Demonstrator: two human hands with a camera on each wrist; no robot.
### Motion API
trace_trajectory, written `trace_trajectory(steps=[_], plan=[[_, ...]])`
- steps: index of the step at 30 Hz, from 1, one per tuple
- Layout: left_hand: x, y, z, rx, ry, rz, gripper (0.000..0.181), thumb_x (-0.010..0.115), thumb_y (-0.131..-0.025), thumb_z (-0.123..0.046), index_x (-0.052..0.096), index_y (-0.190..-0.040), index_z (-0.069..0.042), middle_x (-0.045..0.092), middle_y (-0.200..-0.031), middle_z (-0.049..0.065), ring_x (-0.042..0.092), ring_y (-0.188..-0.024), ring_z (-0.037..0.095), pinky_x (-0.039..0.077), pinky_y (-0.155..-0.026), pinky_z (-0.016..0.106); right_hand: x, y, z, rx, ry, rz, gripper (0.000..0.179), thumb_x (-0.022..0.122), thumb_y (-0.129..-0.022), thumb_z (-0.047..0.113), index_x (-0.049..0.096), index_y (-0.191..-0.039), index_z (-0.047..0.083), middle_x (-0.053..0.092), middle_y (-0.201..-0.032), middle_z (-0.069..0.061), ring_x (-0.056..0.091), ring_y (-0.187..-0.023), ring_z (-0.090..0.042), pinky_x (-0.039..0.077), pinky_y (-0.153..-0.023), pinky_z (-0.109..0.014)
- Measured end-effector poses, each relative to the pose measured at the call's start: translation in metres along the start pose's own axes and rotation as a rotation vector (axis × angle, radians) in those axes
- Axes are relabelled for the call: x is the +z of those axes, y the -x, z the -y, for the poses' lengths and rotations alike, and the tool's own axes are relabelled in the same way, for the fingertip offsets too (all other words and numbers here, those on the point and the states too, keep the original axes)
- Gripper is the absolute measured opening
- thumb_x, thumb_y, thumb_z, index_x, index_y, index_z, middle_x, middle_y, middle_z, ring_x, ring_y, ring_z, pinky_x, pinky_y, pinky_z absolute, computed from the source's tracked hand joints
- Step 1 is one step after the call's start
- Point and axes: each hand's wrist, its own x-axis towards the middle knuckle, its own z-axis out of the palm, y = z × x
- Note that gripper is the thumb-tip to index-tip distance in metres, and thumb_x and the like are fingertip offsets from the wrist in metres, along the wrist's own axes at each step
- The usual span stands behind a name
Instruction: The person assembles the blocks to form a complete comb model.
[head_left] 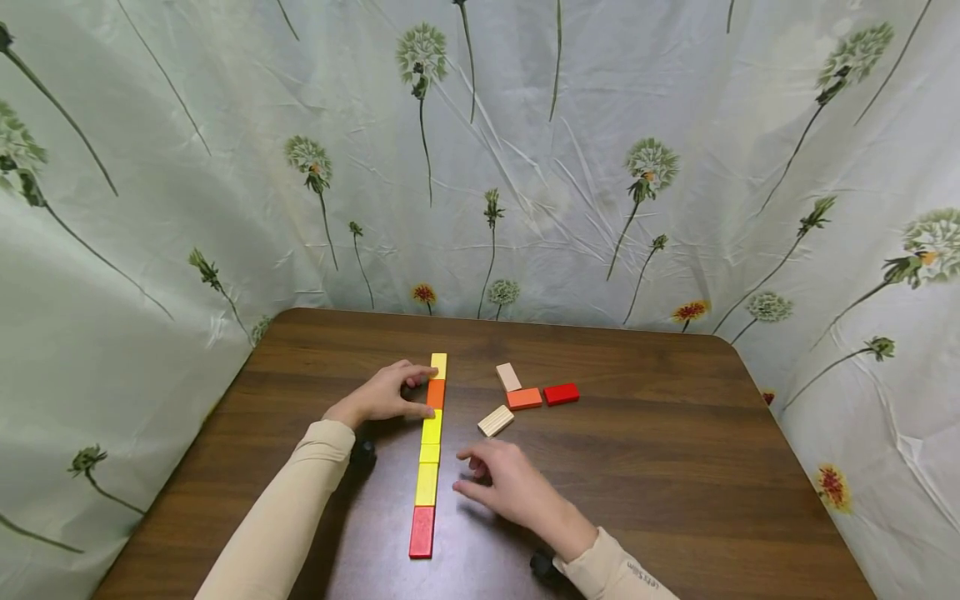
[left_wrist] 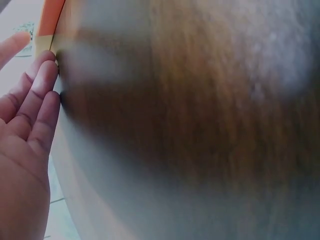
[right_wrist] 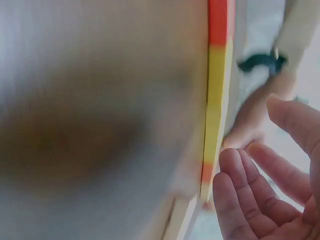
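A straight row of flat blocks lies on the table. From the far end it runs yellow (head_left: 439, 362), orange (head_left: 436, 392), several yellow (head_left: 427, 483), then a red block (head_left: 422, 532) nearest me. My left hand (head_left: 381, 393) is at the row's far part, its index fingertip touching the far yellow block and its thumb tip on the yellow block below the orange one. The left wrist view shows its other fingers (left_wrist: 47, 107) along the row's end. To the right of the row, my right hand (head_left: 512, 482) hovers, thumb and index finger apart, holding nothing.
Right of the row lie two plain wooden blocks, one pale (head_left: 508, 377) and one striped (head_left: 496, 421), an orange-red block (head_left: 524, 399) and a red block (head_left: 561, 394). A flowered curtain (head_left: 570, 167) hangs behind the brown table (head_left: 660, 450).
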Motion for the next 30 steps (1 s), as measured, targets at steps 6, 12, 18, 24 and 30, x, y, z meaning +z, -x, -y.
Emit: trace_trajectory(steps=[6, 12, 18, 24, 30], plan=[[0.003, -0.006, 0.003, -0.005, -0.047, -0.019, 0.068, 0.086, -0.093, -0.039, 0.063, -0.149, -0.009, 0.059, -0.106, 0.002, 0.053, -0.100, 0.016, 0.047, -0.094, 0.039, -0.030, -0.028, -0.034, 0.107, 0.043, -0.149, 0.022, 0.085, -0.090, 0.010, 0.078, -0.109, 0.001, 0.074, -0.090, -0.006, 0.068, -0.081, -0.016, 0.056, -0.075, -0.026], [0.005, -0.008, 0.002, -0.012, -0.050, -0.030, 0.065, 0.085, -0.094, -0.034, 0.063, -0.149, -0.009, 0.055, -0.102, 0.001, 0.050, -0.097, 0.016, 0.045, -0.091, 0.037, -0.052, -0.049, -0.062, 0.248, 0.136, -0.237, 0.020, 0.083, -0.088, 0.011, 0.079, -0.105, 0.002, 0.070, -0.086, -0.006, 0.065, -0.079, -0.016, 0.055, -0.074, -0.030], [0.006, -0.007, 0.002, -0.018, -0.037, -0.028, 0.066, 0.084, -0.095, -0.036, 0.062, -0.151, -0.009, 0.057, -0.104, 0.003, 0.050, -0.097, 0.016, 0.046, -0.090, 0.037, -0.058, -0.064, -0.077, 0.361, 0.198, -0.206, 0.024, 0.081, -0.089, 0.019, 0.077, -0.106, 0.003, 0.069, -0.091, -0.008, 0.064, -0.083, -0.021, 0.056, -0.078, -0.038], [0.007, -0.006, 0.000, -0.031, -0.036, -0.028, 0.066, 0.083, -0.095, -0.036, 0.062, -0.151, -0.009, 0.059, -0.107, 0.003, 0.051, -0.099, 0.017, 0.048, -0.093, 0.039, -0.056, -0.073, -0.083, 0.415, 0.233, -0.166, 0.027, 0.084, -0.091, 0.028, 0.072, -0.096, 0.004, 0.061, -0.090, -0.007, 0.058, -0.082, -0.023, 0.050, -0.075, -0.037], [0.006, -0.005, 0.000, -0.040, -0.041, -0.030, 0.066, 0.084, -0.095, -0.036, 0.062, -0.152, -0.009, 0.059, -0.108, 0.003, 0.052, -0.099, 0.017, 0.049, -0.095, 0.041, -0.052, -0.079, -0.086, 0.413, 0.286, -0.181, 0.030, 0.086, -0.089, 0.029, 0.077, -0.098, 0.003, 0.069, -0.094, -0.011, 0.065, -0.087, -0.026, 0.056, -0.081, -0.043]])
